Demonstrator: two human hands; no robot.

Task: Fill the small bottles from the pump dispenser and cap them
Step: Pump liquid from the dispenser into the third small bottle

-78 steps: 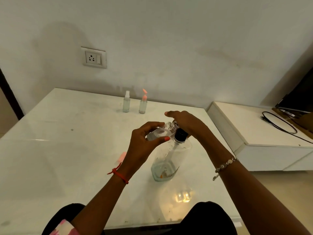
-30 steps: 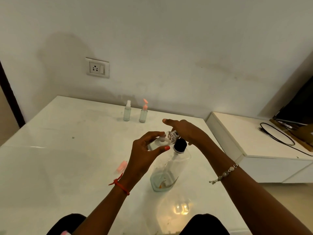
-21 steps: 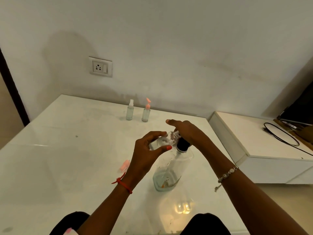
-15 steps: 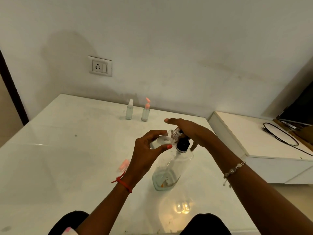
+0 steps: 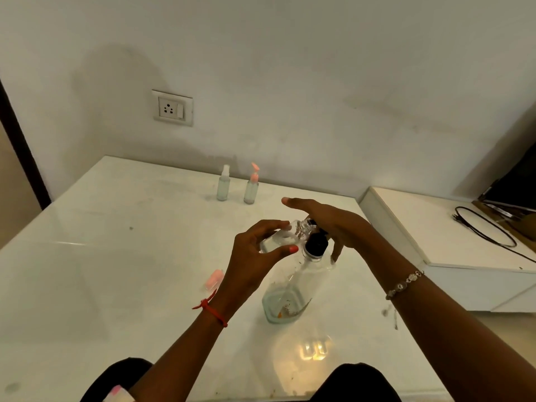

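Note:
A clear pump dispenser [image 5: 293, 288] with a black pump head [image 5: 316, 244] stands near the middle of the white table [image 5: 116, 271], a little liquid in its bottom. My left hand [image 5: 255, 256] grips a small clear bottle [image 5: 275, 242], tilted, with its open neck at the pump's spout. My right hand [image 5: 330, 224] lies flat on top of the pump head, fingers straight and pointing left. Two small bottles stand at the table's far edge: one with a white spray top [image 5: 223, 184] and one with a pink pump top [image 5: 251, 185]. A pink cap [image 5: 214, 280] lies left of my left wrist.
A low white cabinet [image 5: 452, 256] stands right of the table, with a black cable [image 5: 487, 227] and a dark device on it. A wall socket [image 5: 172, 108] is on the wall behind. My knees show at the near table edge.
My right hand pressed the pump head down and has come up again. My left hand keeps the small bottle at the spout. The camera view shifted slightly.

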